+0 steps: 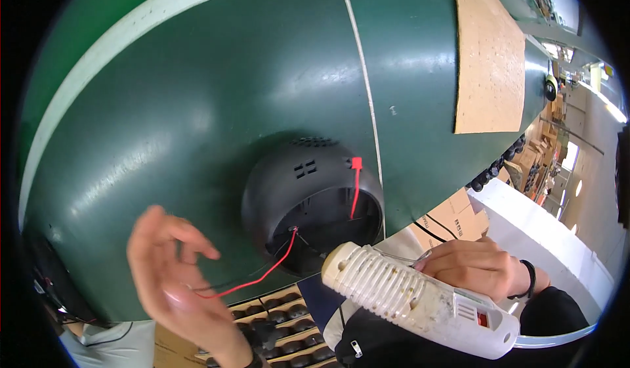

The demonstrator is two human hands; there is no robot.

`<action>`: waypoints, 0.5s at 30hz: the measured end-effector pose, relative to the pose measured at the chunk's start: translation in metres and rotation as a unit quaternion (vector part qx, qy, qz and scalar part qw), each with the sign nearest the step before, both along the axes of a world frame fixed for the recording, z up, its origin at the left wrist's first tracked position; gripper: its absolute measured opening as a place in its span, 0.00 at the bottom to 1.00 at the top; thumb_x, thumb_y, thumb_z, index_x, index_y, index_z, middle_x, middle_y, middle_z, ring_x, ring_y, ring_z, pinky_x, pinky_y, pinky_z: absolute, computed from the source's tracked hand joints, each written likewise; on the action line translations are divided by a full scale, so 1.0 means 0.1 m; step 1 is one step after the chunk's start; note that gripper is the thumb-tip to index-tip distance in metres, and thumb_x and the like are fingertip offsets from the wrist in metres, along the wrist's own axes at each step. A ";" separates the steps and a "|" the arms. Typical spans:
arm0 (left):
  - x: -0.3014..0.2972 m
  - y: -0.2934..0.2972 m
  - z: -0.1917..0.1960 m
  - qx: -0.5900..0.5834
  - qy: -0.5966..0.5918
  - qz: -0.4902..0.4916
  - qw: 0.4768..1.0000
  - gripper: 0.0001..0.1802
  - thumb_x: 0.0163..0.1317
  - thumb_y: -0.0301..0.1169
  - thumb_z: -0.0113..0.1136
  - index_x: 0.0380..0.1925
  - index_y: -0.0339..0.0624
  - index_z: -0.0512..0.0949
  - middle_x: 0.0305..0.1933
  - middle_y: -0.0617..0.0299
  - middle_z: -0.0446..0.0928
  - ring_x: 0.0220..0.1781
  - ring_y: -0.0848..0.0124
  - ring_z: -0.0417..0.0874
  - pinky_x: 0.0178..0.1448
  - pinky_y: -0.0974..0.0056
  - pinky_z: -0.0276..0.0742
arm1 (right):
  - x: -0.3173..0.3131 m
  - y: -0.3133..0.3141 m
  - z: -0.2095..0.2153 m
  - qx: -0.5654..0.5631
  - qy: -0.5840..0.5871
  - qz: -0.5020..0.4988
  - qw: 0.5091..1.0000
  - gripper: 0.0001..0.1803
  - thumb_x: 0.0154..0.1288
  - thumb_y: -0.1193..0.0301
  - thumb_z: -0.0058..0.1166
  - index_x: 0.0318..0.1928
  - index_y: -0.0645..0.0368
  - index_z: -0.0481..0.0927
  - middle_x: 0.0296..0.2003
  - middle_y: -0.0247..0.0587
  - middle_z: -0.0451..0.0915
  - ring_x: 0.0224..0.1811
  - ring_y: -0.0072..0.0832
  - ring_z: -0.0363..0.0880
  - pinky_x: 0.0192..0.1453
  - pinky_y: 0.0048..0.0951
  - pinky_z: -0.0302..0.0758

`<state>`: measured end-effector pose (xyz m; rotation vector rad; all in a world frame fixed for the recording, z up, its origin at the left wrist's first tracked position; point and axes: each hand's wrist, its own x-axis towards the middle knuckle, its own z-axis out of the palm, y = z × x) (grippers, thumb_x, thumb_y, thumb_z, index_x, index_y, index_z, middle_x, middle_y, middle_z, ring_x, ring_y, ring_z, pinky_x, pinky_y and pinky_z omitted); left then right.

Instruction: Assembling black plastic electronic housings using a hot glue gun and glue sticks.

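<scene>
A round black plastic housing (275, 191) with vent slots rests on the green table, its wide opening facing me. A red wire with a red connector (356, 163) hangs over its upper right rim. Thin red and black wires (262, 277) run from inside the housing to my left hand (174, 279), which appears to pinch their ends near the thumb while its other fingers are loosely bent. My right hand (476, 268) grips a dirty white hot glue gun (407, 299), partly hidden behind its body. The gun's nozzle points into the opening, and a clear glue stick (554, 339) curves from its back.
A tan board (489, 66) lies at the table's far right. Below the near edge stands a tray of dark round parts (289, 328). A cardboard box (456, 217) is at the right, beside a white ledge (525, 223). A dark object (56, 276) sits at the far left.
</scene>
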<state>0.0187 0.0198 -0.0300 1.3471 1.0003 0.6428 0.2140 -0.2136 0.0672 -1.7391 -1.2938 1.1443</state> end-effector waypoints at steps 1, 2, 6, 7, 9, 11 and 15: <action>0.08 0.13 0.08 0.045 0.061 -0.015 0.997 0.39 0.68 0.56 0.56 0.58 0.26 0.73 0.39 0.53 0.76 0.40 0.66 0.76 0.38 0.62 0.72 | 0.01 -0.03 0.04 -0.011 0.002 -0.004 1.000 0.13 0.57 0.75 0.63 0.37 0.76 0.80 0.35 0.57 0.81 0.39 0.52 0.86 0.41 0.40 0.85; 0.19 0.25 0.16 0.091 0.145 -0.021 0.985 0.41 0.69 0.58 0.53 0.60 0.25 0.73 0.40 0.53 0.76 0.43 0.66 0.76 0.39 0.62 0.73 | 0.01 -0.06 0.08 -0.022 0.010 -0.017 1.000 0.14 0.58 0.75 0.63 0.38 0.76 0.80 0.36 0.58 0.81 0.40 0.53 0.86 0.43 0.41 0.85; 0.61 0.54 0.50 0.154 0.136 -0.384 0.900 0.21 0.63 0.36 0.65 0.51 0.33 0.81 0.41 0.57 0.78 0.43 0.69 0.76 0.44 0.65 0.70 | 0.06 -0.14 0.30 -0.091 -0.007 -0.013 0.996 0.14 0.58 0.75 0.62 0.40 0.77 0.79 0.37 0.58 0.81 0.41 0.52 0.85 0.46 0.43 0.84; 0.73 0.53 0.47 0.146 0.112 -0.421 0.888 0.20 0.59 0.34 0.67 0.49 0.34 0.83 0.38 0.58 0.78 0.40 0.70 0.76 0.42 0.66 0.69 | 0.06 -0.14 0.33 -0.096 -0.011 -0.014 0.995 0.14 0.57 0.75 0.62 0.40 0.77 0.79 0.37 0.58 0.81 0.41 0.52 0.85 0.46 0.43 0.84; 0.94 0.47 0.35 0.131 0.080 -0.489 0.859 0.18 0.51 0.29 0.72 0.44 0.36 0.85 0.33 0.60 0.78 0.34 0.70 0.76 0.39 0.67 0.69 | 0.06 -0.14 0.35 -0.101 -0.014 -0.012 0.995 0.14 0.57 0.76 0.62 0.40 0.77 0.79 0.37 0.57 0.81 0.40 0.52 0.85 0.46 0.43 0.84; 1.06 0.41 0.29 0.116 0.067 -0.527 0.839 0.17 0.48 0.27 0.74 0.41 0.38 0.86 0.30 0.61 0.77 0.30 0.71 0.74 0.35 0.67 0.68 | 0.06 -0.12 0.34 -0.102 -0.011 -0.017 0.995 0.14 0.58 0.76 0.61 0.40 0.77 0.79 0.37 0.57 0.81 0.40 0.52 0.85 0.45 0.42 0.84; 1.16 0.38 0.25 0.108 0.066 -0.537 0.834 0.12 0.48 0.25 0.73 0.34 0.38 0.86 0.25 0.64 0.76 0.26 0.74 0.73 0.31 0.67 0.64 | 0.05 -0.06 0.34 -0.104 -0.013 -0.014 0.994 0.13 0.59 0.77 0.62 0.39 0.77 0.78 0.35 0.55 0.81 0.37 0.50 0.84 0.43 0.42 0.83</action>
